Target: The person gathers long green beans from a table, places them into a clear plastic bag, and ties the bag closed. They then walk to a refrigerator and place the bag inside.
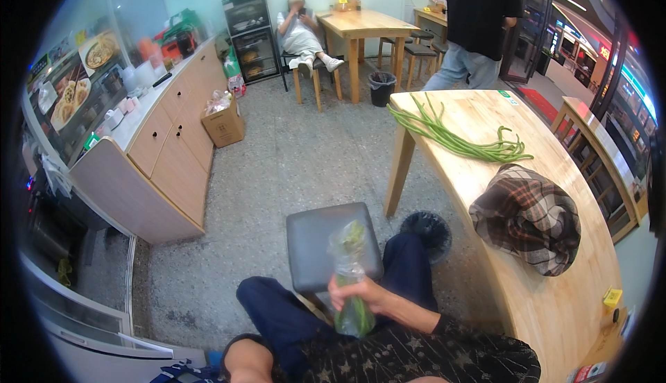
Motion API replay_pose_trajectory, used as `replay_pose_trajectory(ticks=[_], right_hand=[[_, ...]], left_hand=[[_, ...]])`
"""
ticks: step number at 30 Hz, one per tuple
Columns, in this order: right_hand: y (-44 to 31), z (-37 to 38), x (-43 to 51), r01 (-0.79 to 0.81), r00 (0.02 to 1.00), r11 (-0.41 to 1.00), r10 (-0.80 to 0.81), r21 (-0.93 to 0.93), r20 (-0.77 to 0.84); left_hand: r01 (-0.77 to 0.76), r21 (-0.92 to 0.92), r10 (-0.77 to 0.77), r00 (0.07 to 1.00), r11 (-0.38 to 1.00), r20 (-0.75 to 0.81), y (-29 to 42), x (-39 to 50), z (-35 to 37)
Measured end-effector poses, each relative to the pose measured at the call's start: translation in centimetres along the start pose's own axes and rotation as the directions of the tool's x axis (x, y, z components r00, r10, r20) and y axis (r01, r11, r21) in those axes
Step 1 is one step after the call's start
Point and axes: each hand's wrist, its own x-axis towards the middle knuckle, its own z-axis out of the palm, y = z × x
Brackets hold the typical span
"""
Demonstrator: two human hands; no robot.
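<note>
My right hand [359, 295] is closed around the middle of a clear plastic bag [354, 271] with green vegetables inside, held upright above my lap. The bag's upper part is in front of a dark padded stool [312, 242]. My left hand is out of view; only part of that arm shows at the bottom edge. On the wooden table [525, 299] to my right lies a loose bunch of long green beans [463, 141]. Nearer to me on the same table sits a bundled plaid cloth item [528, 221].
A lined waste bin [426, 234] stands beside my knee, close to the table. On the left runs a wooden counter [171, 138], with a cardboard box [223, 125] at its far end. One person [304, 32] sits ahead; another [478, 18] stands beyond the table.
</note>
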Motion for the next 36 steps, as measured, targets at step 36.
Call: replay_pose_trajectory(ticks=[36], right_hand=[[-0.4, 0.4, -0.3, 0.029, 1.000, 0.999, -0.029, -0.027, -0.006]], left_hand=[[0.259, -0.617, -0.029, 0.933, 0.743, 0.357, -2.9, 1.0, 6.4]])
